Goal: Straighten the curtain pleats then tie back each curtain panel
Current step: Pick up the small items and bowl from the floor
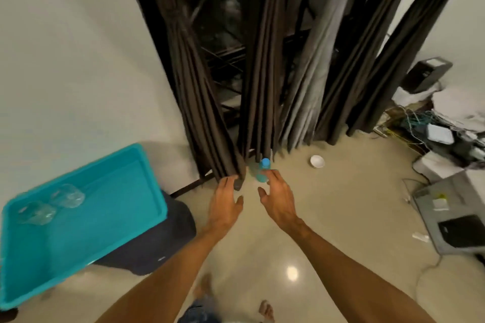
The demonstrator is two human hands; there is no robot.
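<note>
Hands (226, 204) (278, 199) open, left at curtain hem (232, 164)

Teal tray (105, 231) with two clear glasses (67, 195), blue-capped bottle (262, 174), white bowl (317, 161), tangled cables (409, 123).

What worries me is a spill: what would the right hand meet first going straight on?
Probably the blue-capped bottle just beyond the right hand, with the middle curtain panel behind it; depth is unclear.

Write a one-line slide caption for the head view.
Left hand and right hand, open, reach for the hem of the tied curtain panel beside a blue bottle.
</note>
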